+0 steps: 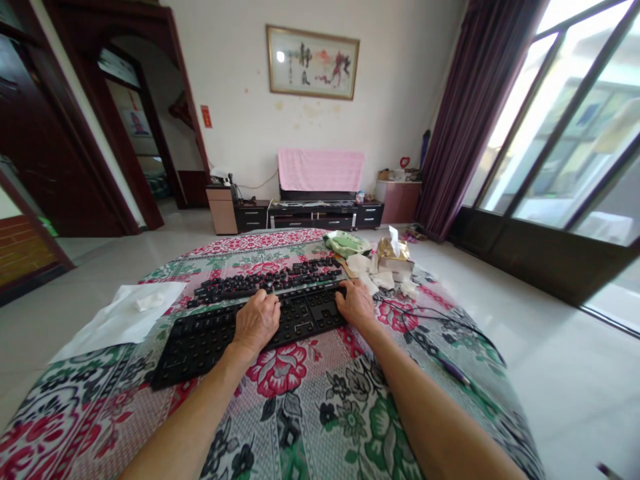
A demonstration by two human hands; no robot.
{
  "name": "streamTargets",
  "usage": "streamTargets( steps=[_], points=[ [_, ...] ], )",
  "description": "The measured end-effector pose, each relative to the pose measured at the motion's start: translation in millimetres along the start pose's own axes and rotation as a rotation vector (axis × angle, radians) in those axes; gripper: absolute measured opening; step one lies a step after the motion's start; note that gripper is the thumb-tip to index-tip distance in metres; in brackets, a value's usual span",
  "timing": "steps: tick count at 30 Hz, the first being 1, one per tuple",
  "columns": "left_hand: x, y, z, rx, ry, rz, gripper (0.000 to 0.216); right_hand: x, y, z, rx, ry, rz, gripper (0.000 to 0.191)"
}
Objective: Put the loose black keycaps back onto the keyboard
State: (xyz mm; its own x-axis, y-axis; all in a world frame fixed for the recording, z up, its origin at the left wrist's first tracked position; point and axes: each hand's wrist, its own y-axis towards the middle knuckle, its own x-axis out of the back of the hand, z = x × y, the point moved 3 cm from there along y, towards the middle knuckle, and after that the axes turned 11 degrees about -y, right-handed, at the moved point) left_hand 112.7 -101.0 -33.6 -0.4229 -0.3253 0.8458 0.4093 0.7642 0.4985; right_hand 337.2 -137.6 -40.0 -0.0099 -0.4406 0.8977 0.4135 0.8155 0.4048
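Observation:
A black keyboard (200, 341) lies slanted on the table, most of its keycaps off and the key sockets bare. My left hand (257, 321) rests over its middle with the fingers curled closed near the back edge; whatever is in them is hidden. At the right back corner, my right hand (356, 303) grips the keyboard, thumb on top and fingers over the edge. Loose black keycaps (265, 281) are spread in a long band just behind the keyboard.
A flowered tablecloth (295, 427) covers the table. White paper (120, 320) with a crumpled tissue lies left. Behind my right hand are used tissues (383, 279), a gold tissue box (395, 257) and a green packet (347, 243). A cable (450, 317) and purple-handled tool (454, 370) lie right.

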Motion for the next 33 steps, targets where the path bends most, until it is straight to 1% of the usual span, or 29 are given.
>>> streamTargets(
  steps=[7, 13, 18, 23, 28, 33],
  points=[
    [0, -1, 0, -0.016, 0.001, -0.013, 0.027, 2, 4, -5, -0.05, -0.009, 0.033, 0.036],
    [2, -1, 0, 0.005, -0.005, 0.0, 0.027, 6, 7, -15, -0.123, 0.003, 0.057, 0.038],
    [1, -1, 0, 0.011, -0.003, 0.002, 0.027, 2, 8, -18, -0.106, 0.022, 0.086, 0.039],
    [2, -1, 0, 0.006, -0.004, -0.001, 0.027, 5, 9, -18, -0.095, -0.005, 0.088, 0.037],
    [3, -1, 0, 0.038, -0.026, 0.019, 0.026, 10, 7, -16, -0.108, -0.093, 0.102, 0.034],
    [4, -5, -7, 0.081, -0.04, 0.019, 0.024, 9, 7, -15, -0.11, -0.134, 0.12, 0.036]
  ],
)
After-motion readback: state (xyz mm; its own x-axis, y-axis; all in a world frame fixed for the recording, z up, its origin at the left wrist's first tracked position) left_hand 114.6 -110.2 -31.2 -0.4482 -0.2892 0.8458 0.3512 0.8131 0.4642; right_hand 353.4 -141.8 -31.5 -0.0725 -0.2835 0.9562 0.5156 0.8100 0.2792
